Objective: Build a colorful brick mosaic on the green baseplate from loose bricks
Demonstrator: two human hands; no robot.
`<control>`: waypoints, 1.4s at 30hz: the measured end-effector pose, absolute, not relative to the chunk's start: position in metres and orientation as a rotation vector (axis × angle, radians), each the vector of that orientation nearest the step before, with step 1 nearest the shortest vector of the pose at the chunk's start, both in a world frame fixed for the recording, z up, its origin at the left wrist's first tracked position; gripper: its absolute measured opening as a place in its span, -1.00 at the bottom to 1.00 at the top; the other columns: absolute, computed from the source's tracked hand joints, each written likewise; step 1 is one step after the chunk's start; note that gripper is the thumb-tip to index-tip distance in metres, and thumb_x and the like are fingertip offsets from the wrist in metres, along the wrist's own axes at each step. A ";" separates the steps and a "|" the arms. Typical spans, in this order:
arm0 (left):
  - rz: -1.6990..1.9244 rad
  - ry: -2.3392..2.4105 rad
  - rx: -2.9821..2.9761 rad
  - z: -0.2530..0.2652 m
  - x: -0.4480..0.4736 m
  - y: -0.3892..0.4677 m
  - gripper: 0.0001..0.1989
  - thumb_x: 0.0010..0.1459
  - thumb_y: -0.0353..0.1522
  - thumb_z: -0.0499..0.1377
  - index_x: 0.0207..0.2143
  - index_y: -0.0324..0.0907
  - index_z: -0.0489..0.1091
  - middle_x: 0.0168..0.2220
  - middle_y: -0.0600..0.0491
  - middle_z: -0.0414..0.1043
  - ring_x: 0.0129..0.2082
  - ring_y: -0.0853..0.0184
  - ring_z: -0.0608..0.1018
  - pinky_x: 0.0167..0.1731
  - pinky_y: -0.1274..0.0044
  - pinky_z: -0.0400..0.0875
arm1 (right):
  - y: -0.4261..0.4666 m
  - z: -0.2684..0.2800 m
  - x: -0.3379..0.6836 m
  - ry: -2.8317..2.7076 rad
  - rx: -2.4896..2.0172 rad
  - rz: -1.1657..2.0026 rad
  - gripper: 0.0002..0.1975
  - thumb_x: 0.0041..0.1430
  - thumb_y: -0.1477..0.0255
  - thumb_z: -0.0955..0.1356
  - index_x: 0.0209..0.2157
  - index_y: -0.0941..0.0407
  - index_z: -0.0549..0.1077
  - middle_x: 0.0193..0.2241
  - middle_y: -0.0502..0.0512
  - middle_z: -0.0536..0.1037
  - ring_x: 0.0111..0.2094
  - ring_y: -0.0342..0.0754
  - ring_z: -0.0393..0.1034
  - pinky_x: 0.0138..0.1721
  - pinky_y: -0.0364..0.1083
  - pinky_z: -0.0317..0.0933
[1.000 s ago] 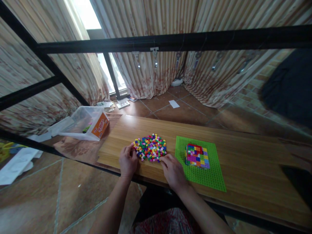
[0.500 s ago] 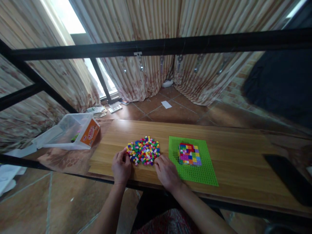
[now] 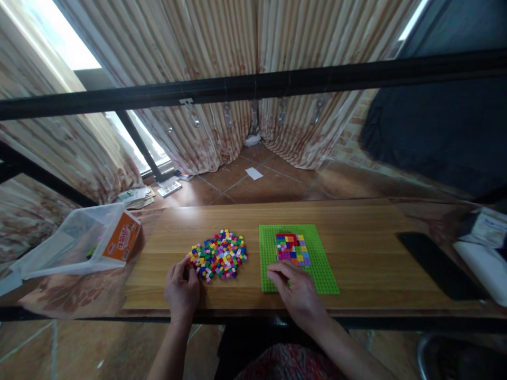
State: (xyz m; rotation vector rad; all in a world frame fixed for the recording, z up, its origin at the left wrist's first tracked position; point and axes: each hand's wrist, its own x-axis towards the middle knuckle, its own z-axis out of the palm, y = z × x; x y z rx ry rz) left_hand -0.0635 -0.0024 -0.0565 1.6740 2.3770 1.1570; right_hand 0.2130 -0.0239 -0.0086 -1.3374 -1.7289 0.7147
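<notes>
Green baseplate [image 3: 325, 272], lower ctr: R hand [image 3: 300, 295]'s hovering, L hand [image 3: 182, 291]'s touching brick pile [image 3: 219, 256]; fingers narrow, hold unclear; bump'd scatter pile.

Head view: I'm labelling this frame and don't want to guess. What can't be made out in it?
Head view, all items:
Right hand: whether its fingers hold anything; they cover the spot.
Green baseplate: the part behind the right hand.
Brick pile: the exact count; pieces are small and overlap.
Green item in the clear bin: too blurred to identify.
Shiny-rimmed object, lower right: cut off by the bottom edge.
</notes>
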 end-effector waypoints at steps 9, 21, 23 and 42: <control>1.162 2.375 1.660 -0.060 -0.065 0.000 -0.72 0.15 -0.33 0.06 -0.13 -0.16 0.47 -0.24 -0.05 0.47 -0.21 0.21 0.50 -0.17 0.39 0.39 | 0.009 -0.020 0.266 -1.541 -1.499 0.571 -0.74 0.17 0.20 0.32 -0.36 0.04 0.57 -0.34 0.07 0.54 -0.30 -0.04 0.42 -0.25 -0.05 0.29; 1.164 2.400 1.643 -0.059 -0.064 -0.001 -0.71 0.15 -0.31 0.07 -0.14 -0.17 0.48 -0.23 -0.04 0.49 -0.21 0.22 0.52 -0.17 0.41 0.40 | 0.024 -0.034 0.270 -1.429 -1.605 0.650 -0.75 0.01 0.15 0.39 -0.46 0.04 0.54 -0.42 0.01 0.52 -0.38 -0.05 0.38 -0.29 -0.05 0.23; 1.158 2.407 1.643 -0.060 -0.064 -0.001 -0.71 0.15 -0.32 0.07 -0.14 -0.19 0.48 -0.23 -0.05 0.49 -0.21 0.21 0.52 -0.17 0.41 0.40 | 0.026 -0.032 0.270 -1.416 -1.629 0.673 -0.74 -0.01 0.15 0.39 -0.48 0.05 0.54 -0.44 0.01 0.52 -0.41 -0.06 0.37 -0.32 -0.06 0.22; 1.164 2.396 1.653 -0.060 -0.063 -0.002 -0.73 0.16 -0.34 0.06 -0.16 -0.20 0.48 -0.24 -0.05 0.49 -0.21 0.22 0.51 -0.16 0.40 0.41 | 0.024 -0.027 0.264 -1.480 -1.625 0.542 -0.72 0.03 0.16 0.37 -0.57 0.06 0.50 -0.52 0.00 0.50 -0.43 -0.06 0.36 -0.33 -0.07 0.19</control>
